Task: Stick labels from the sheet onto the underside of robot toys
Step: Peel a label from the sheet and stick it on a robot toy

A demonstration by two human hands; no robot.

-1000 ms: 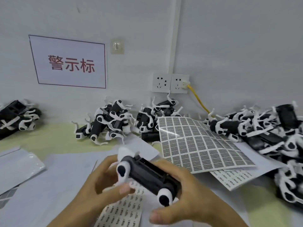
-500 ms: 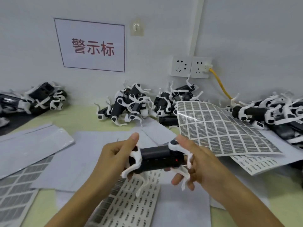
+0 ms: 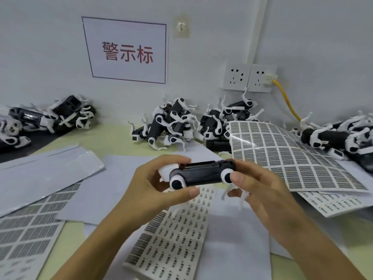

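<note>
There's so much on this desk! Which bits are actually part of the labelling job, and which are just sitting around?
Part of the job:
- robot toy, held by left hand and right hand
- label sheet under the hands
- toy piles waiting by the wall

Just lying about:
- wall sign
- sockets with yellow cable
- wall hook

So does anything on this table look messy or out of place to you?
A bit. The big label sheet curls up at its far edge, propped on a heap of toys instead of lying flat. Other toys lie in tangled piles, and loose papers overlap at odd angles. Nothing looks broken or spilled.
</note>
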